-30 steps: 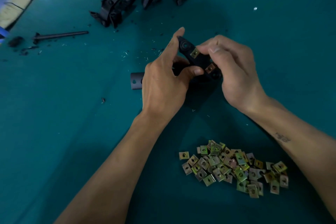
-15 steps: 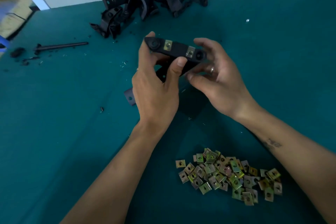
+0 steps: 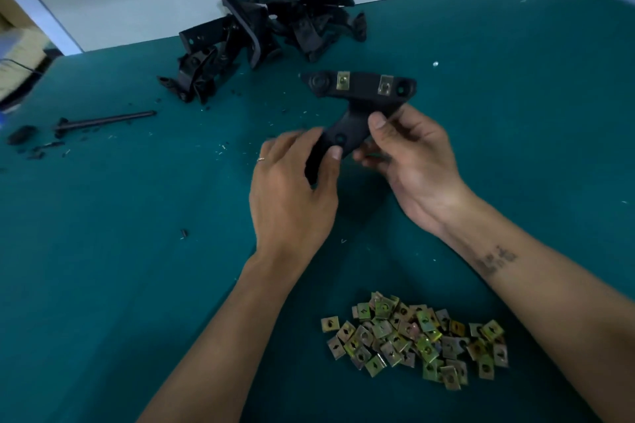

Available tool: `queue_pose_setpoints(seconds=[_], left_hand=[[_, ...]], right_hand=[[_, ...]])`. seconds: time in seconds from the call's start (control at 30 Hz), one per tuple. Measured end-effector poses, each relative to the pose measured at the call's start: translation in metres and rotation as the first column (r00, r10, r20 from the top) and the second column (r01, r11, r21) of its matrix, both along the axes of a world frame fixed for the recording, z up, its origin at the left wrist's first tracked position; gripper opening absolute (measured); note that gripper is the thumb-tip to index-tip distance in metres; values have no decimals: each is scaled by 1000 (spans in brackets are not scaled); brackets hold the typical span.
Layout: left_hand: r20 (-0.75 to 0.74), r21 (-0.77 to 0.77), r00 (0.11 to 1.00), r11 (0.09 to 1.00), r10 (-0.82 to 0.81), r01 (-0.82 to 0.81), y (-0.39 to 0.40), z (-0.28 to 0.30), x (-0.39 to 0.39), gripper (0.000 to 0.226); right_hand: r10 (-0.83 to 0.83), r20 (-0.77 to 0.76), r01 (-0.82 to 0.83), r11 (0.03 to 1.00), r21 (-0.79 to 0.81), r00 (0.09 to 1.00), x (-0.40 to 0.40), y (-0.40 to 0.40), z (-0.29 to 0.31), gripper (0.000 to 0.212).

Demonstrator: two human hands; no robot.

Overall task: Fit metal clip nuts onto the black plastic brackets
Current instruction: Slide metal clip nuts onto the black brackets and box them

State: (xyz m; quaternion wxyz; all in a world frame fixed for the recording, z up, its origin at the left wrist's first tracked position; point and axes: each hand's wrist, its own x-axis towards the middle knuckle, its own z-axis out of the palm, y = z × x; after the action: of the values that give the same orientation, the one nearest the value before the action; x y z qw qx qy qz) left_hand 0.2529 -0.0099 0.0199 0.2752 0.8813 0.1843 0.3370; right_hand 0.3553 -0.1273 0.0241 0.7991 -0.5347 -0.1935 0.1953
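Since the earlier frame the bracket (image 3: 357,103) has swung upright, its crossbar now far of both hands. The green desk (image 3: 103,285) lies open at left. The left hand (image 3: 292,189) pinches the bracket's stem, hiding its lower end; the right hand (image 3: 409,161) grips it beside. Two clip nuts (image 3: 343,81) sit on the crossbar; the loose pile (image 3: 415,340) lies near.

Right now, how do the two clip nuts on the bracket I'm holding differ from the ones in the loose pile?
The two fitted clip nuts sit apart, clipped onto the held bracket; the loose pile of clip nuts lies heaped and overlapping on the green table. The fitted pair is raised between both hands; the pile lies nearer the person. Both are small, squarish, brassy metal pieces with a central hole.
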Motion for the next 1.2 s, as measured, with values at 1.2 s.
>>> queue_pose_setpoints(seconds=[1.2], left_hand=[[-589,-645,-230,279,-775,711,-421,-77,-115,51]], right_hand=[[-814,-569,776,283,-563,-117,-287,-393,-103,26]])
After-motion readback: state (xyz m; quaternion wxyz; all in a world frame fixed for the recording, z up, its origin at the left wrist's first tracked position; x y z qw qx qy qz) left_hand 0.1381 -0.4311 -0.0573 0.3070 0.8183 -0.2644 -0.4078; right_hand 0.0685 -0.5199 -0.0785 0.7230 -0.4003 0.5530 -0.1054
